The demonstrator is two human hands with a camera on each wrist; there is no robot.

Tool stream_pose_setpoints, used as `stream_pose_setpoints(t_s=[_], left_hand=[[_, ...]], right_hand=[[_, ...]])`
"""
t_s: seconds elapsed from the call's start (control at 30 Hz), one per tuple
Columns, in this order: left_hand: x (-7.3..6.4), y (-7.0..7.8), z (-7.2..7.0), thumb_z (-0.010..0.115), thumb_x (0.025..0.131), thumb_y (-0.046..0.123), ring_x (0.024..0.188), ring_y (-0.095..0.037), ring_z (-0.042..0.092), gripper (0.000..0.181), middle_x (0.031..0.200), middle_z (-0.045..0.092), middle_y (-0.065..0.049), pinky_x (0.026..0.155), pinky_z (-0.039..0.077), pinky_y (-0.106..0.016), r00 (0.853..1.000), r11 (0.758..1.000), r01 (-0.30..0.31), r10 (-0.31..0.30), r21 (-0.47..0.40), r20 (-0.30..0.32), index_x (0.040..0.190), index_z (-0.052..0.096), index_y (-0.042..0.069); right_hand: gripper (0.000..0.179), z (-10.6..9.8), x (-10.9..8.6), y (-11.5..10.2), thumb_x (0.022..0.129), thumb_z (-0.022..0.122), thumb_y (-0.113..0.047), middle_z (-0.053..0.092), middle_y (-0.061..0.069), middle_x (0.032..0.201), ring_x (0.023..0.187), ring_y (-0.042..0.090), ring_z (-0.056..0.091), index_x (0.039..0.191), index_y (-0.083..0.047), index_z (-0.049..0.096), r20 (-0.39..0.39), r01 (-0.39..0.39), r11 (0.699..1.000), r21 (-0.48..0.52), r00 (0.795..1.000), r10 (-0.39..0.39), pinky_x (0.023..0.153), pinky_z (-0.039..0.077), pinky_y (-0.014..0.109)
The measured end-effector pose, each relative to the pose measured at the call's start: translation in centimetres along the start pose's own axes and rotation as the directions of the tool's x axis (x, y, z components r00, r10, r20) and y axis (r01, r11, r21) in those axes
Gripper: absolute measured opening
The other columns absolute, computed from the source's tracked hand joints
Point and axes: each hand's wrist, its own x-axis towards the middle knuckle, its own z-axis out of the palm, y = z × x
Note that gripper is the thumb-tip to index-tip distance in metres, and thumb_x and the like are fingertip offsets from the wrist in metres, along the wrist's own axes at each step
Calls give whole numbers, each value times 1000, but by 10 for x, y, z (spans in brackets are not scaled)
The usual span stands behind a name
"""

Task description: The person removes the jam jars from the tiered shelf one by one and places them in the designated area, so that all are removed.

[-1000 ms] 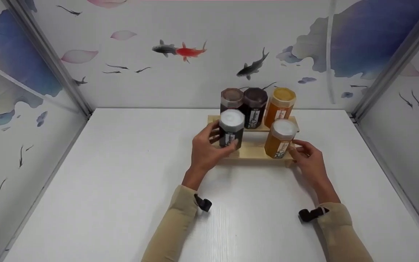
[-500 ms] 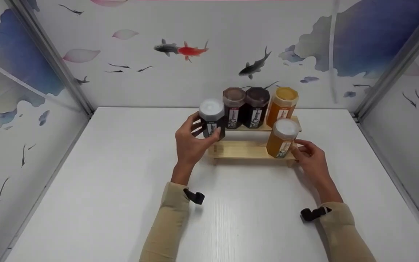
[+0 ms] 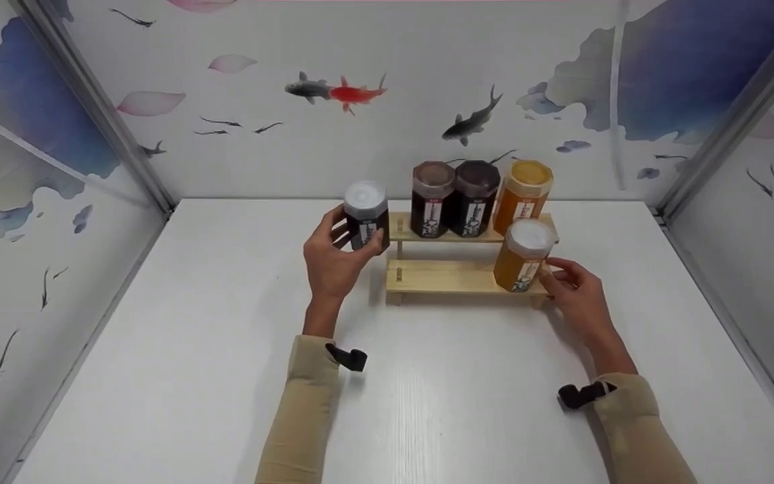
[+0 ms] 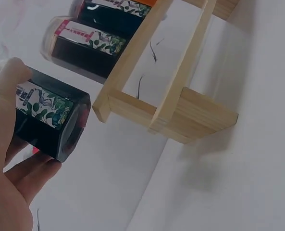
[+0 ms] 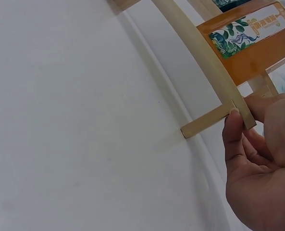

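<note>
My left hand grips a dark jar with a white lid, raised just left of a two-tier wooden rack. In the left wrist view the jar's labelled side and base show between thumb and fingers. With thumb and fingers my right hand pinches the right end of the rack's lower shelf. Beside that hand, an amber jar with a white lid stands on the lower shelf.
On the upper shelf stand two dark jars, the left one and the middle one, and an orange jar with a yellow top. The white table meets a wall painted with fish behind the rack.
My left hand has carried the dark jar from over the left part of the lower shelf leftward and up, off the rack. The right hand keeps its hold at the rack's end.
</note>
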Motion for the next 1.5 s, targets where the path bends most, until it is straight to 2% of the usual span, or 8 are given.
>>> stream_pose_setpoints(t_s=[0.2,0.33,0.53,0.9,1.07,1.33,1.4,1.5], left_hand=[[-2,-10,-3,92,86,36,114,-31,78,66,132,71,-12,90,67,-38,992,991,120,-121,-55,-32,140,66,9],[-2,-20,-4,93,86,33,120,-33,76,67,134,70,-14,95,66,-39,984,984,174,-175,-27,-40,141,65,7],[-5,-41,-3,91,87,25,126,-35,72,67,138,68,-18,100,64,-39,969,968,248,-248,25,3,143,62,4],[-11,-65,4,90,90,19,135,-37,67,70,145,65,-20,111,59,-42,957,956,280,-286,89,55,148,56,2],[-8,-72,4,87,94,20,143,-39,61,72,152,60,-23,116,55,-44,944,948,299,-311,110,109,153,51,2],[-6,-68,4,84,97,23,148,-39,56,73,159,56,-21,121,51,-46,924,930,337,-357,149,137,157,48,4],[-5,-64,4,84,97,26,149,-39,55,75,160,54,-21,121,50,-48,926,929,330,-353,169,132,158,47,4],[-3,-56,4,83,98,32,148,-37,54,77,161,54,-20,122,49,-49,942,935,298,-321,194,100,159,47,4]], right_hand=[[63,-2,3,-1,109,64,-47,62,8,129,104,11,64,161,-15,48,17,-2,1000,5,1000,2,86,59,18],[65,-3,2,-3,108,64,-49,60,8,130,106,12,63,162,-16,47,19,-10,1000,2,1000,10,86,59,17],[64,-1,-1,-5,108,64,-47,61,8,128,105,12,64,162,-16,47,4,4,1000,20,1000,-4,85,61,18],[64,2,-14,-25,110,62,-45,59,10,131,112,19,61,163,-13,45,26,-48,998,35,999,47,89,61,21],[64,6,-7,-10,110,62,-48,59,10,134,114,21,61,163,-16,45,18,-48,998,30,999,48,90,60,20],[65,4,-4,-4,109,62,-50,59,9,131,110,17,61,163,-17,46,16,-26,999,25,1000,26,87,61,20],[64,3,-5,-4,109,63,-49,59,8,130,109,16,62,162,-17,47,7,-21,1000,21,1000,21,87,61,20],[63,2,-7,-6,109,63,-47,59,8,128,107,15,63,161,-16,48,1,-18,1000,18,1000,18,85,61,19]])
